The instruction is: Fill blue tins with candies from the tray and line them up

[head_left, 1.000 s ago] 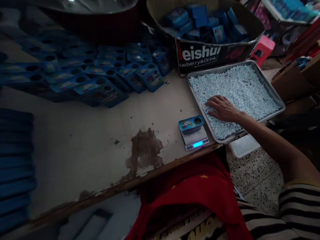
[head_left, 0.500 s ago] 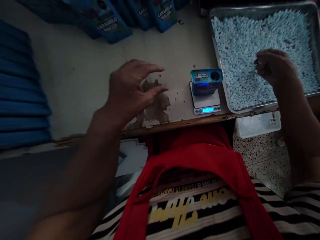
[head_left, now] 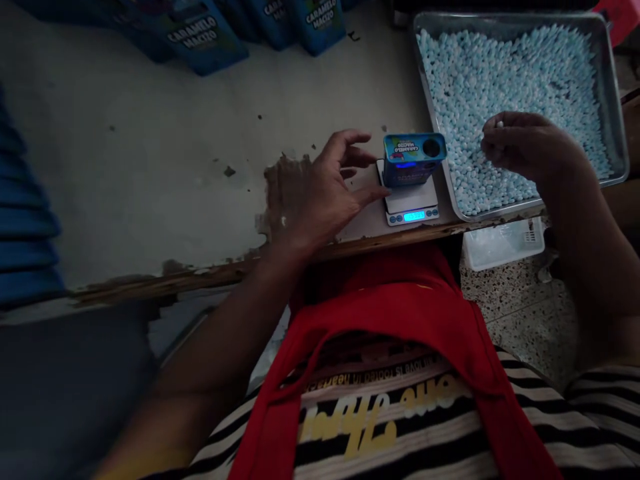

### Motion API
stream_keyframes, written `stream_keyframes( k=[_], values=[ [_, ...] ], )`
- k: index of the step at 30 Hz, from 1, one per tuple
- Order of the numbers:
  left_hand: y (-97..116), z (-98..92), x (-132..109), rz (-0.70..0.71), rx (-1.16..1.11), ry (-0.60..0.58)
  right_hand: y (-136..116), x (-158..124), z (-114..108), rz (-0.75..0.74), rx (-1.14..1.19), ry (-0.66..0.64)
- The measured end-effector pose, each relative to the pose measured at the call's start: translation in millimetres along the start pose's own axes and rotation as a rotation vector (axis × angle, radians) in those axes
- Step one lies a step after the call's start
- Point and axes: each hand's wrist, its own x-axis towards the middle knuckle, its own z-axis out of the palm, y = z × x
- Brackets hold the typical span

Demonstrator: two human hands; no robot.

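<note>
A small blue tin (head_left: pixel 414 157) with a round hole in its top stands on a little white digital scale (head_left: pixel 411 203) with a lit blue display, near the table's front edge. My left hand (head_left: pixel 320 193) is open just left of the tin, fingers spread, fingertips close to the tin and the scale. My right hand (head_left: pixel 525 147) hovers over the metal tray (head_left: pixel 613 100), which is full of small pale blue candies (head_left: pixel 500 73). Its fingers are pinched together, with a candy or two showing at the fingertips.
Blue "Caramelo Macizo" tins (head_left: pixel 200 37) lie in rows at the table's far side. A stack of blue flat pieces (head_left: pixel 25 227) sits at the left. The worn table edge (head_left: pixel 200 277) runs in front of me. A white plastic basket (head_left: pixel 503 243) sits below the tray.
My left hand came into view and moved right until it reached the tin on the scale. My right hand lifted from the candies and closed into a pinch. The view tilted down.
</note>
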Motion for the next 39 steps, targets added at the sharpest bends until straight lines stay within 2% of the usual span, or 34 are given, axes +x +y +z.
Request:
stream_keyframes(
  k=[2, 4, 8, 10, 11, 13, 15, 17, 21, 24, 26, 30, 33, 37, 39],
  values=[
    [3, 7.7, 4, 0.001, 0.066, -0.018, -3, -4, 1, -0.016, 0.014, -0.005],
    [5, 15.3, 9, -0.003, 0.123, -0.031, -3, -5, 0, -0.083, -0.068, 0.028],
    [5, 31.1, 19, -0.018, 0.188, -0.041, 0, -1, -7, -0.299, -0.595, 0.13],
    [4, 37.9, 22, -0.025, 0.172, -0.034, 3, 3, -11, -0.411, -0.744, 0.155],
    [3, 40.4, 22, -0.027, 0.15, -0.025, 5, 5, -12, -0.453, -0.71, 0.167],
    [0, 42.9, 26, -0.018, 0.107, -0.004, 10, 12, -10, -0.477, -0.454, 0.195],
    [0, 41.2, 38, 0.034, 0.111, 0.022, 14, 22, 0, -0.4, -0.096, 0.216],
    [6, 35.3, 61, 0.147, 0.189, 0.051, 14, 36, 15, -0.28, 0.246, 0.2],
    [41, 23.1, 122, 0.434, 0.372, 0.067, 7, 64, 42, -0.114, 0.713, 0.058],
    [65, 27.0, 155, 0.539, 0.414, 0.035, 7, 77, 49, -0.026, 0.946, -0.089],
    [66, 35.1, 165, 0.552, 0.442, 0.024, 12, 81, 49, 0.046, 1.052, -0.147],
    [43, 48.8, 168, 0.515, 0.483, 0.085, 26, 86, 51, 0.165, 1.152, -0.148],
    [30, 51.0, 165, 0.517, 0.494, 0.15, 30, 91, 54, 0.186, 1.163, -0.145],
    [31, 50.7, 164, 0.555, 0.498, 0.214, 29, 94, 58, 0.2, 1.166, -0.148],
    [31, 51.3, 163, 0.531, 0.476, 0.24, 27, 91, 58, 0.189, 1.187, -0.119]
  ],
)
